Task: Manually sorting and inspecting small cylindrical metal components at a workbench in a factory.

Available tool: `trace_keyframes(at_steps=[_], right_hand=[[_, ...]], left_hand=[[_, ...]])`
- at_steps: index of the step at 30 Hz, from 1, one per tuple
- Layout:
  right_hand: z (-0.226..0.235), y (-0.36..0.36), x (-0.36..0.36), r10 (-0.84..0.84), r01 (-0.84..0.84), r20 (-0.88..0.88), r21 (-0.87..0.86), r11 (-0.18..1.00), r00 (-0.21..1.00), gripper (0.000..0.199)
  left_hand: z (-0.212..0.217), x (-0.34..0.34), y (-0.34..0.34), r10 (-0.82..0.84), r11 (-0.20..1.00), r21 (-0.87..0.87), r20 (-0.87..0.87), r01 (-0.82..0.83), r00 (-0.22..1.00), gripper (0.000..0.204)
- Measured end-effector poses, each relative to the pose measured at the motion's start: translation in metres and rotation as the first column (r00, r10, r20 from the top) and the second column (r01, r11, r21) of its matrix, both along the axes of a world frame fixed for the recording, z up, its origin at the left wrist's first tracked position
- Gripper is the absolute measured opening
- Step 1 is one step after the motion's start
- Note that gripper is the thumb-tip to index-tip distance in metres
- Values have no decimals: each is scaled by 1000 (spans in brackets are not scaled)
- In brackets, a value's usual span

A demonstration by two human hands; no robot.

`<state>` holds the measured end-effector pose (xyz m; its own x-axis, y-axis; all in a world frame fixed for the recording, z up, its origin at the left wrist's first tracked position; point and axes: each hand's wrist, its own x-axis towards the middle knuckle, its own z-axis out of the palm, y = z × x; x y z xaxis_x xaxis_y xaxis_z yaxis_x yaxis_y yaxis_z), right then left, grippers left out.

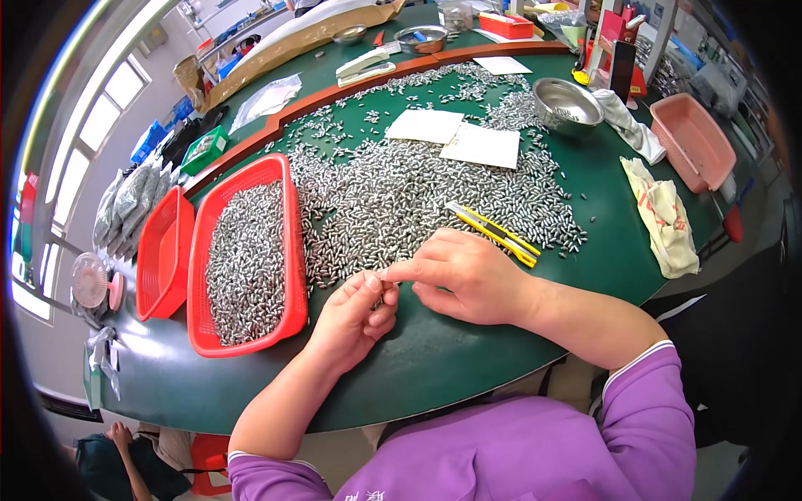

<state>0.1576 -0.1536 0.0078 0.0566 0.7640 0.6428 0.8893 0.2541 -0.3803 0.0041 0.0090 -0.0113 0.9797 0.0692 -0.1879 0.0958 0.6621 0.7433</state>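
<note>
Over the near part of the green table, my left hand is closed in a pinch, its fingers curled; what it grips, if anything, is too small to make out. My right hand meets it, index finger reaching to the left thumb tip, the other fingers bent. Whether the right fingers hold a piece is hidden. Just beyond the hands spreads a wide heap of small silver oval metal pieces. A yellow utility knife lies on the heap's near edge, behind my right hand.
A red basket full of the same pieces stands left of the hands, beside another red basket. White cards lie on the heap. At right are a steel bowl, a cloth and a pink basket. A wooden strip borders the heap.
</note>
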Motion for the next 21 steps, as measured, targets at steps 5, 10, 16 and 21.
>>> trace_keyframes(at_steps=[5,10,16,21], right_hand=[[-2,1,2,-29,30,31,-32,999,999,37],[-4,2,3,-97,98,-71,17,995,993,27],[0,-2,14,-325,325,5,-48,945,946,24],[14,-12,33,-551,561,123,-71,825,825,34]], left_hand=[[2,-1,0,17,1000,1,-24,-17,1000,18],[7,0,-2,1,1000,19,26,-2,1000,18],[8,1,-4,4,999,44,4,-5,1000,13],[4,-1,-2,29,980,194,31,-35,999,11]])
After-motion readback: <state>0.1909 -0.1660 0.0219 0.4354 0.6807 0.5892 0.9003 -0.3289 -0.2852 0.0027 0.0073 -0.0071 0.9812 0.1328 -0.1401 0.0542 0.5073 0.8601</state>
